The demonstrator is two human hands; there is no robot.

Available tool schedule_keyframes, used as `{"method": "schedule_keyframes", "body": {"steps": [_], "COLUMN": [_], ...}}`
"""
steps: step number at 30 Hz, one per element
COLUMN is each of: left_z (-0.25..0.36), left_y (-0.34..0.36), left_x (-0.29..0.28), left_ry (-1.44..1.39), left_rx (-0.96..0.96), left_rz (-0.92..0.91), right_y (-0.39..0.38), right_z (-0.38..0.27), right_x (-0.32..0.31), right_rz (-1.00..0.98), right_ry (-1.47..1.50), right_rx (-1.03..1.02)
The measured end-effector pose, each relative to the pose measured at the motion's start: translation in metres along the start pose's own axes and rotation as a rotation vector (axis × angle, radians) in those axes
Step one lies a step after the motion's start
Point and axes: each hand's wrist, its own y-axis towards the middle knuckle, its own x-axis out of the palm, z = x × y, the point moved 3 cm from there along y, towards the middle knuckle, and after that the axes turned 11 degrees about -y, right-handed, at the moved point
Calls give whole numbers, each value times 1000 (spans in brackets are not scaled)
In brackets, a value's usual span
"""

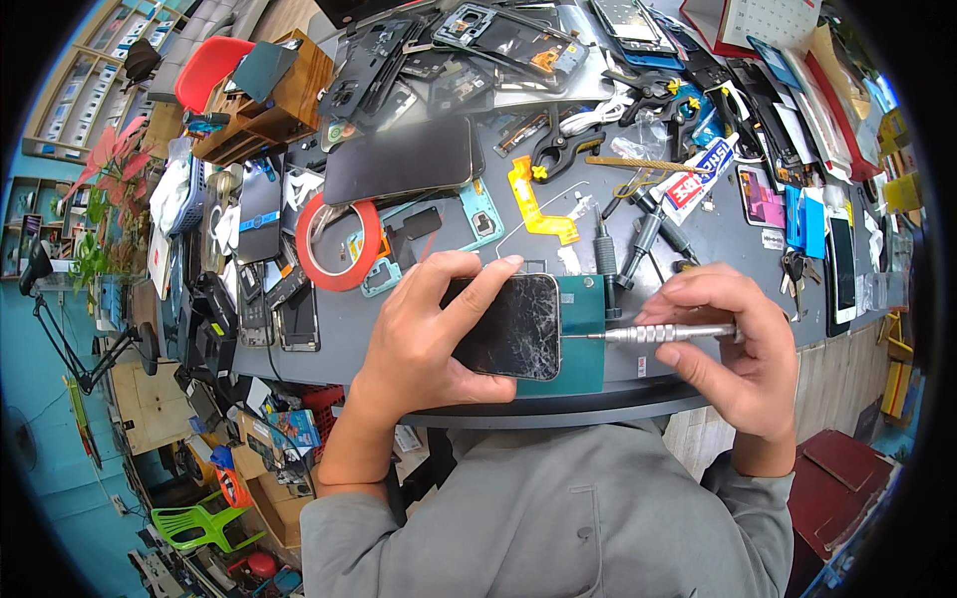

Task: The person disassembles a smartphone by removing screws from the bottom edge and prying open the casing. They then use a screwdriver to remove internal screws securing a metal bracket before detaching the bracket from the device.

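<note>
My left hand (429,329) is closed around a dark smartphone (513,329), its fingers along the far edge and the thumb at the near one. Cracks spread over the phone's glass, densest toward its right end. In my right hand (733,349) a silver screwdriver (663,334) lies level between fingers and thumb. Its thin shaft points left and meets the phone's right edge; whether the tip sits in a screw is too small to tell. Beneath the phone lies a dark green mat (583,369) on the grey table (478,394).
Beyond the phone are a red tape roll (311,261), a yellow flex cable (538,204) and a large dark phone panel (399,159). Black spring clamps (558,149) and dark screwdrivers (648,239) lie farther right. Phone frames (508,45) pile at the back. A white phone (843,264) rests at right.
</note>
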Motion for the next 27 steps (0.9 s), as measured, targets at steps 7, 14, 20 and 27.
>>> {"method": "schedule_keyframes", "body": {"steps": [7, 14, 20, 27], "left_z": [1, 1, 1, 0], "left_y": [0, 0, 0, 0], "left_x": [0, 0, 0, 1], "left_ry": [7, 17, 20, 9], "left_rx": [-10, -21, -29, -33], "left_rz": [-5, -9, -11, -9], "right_y": [3, 0, 4, 4], "right_z": [-10, -5, -6, -12], "right_x": [-4, -6, -5, 0], "right_rz": [-44, -49, -34, 31], "right_ry": [-75, -81, -53, -42], "right_rx": [116, 118, 33, 169]}}
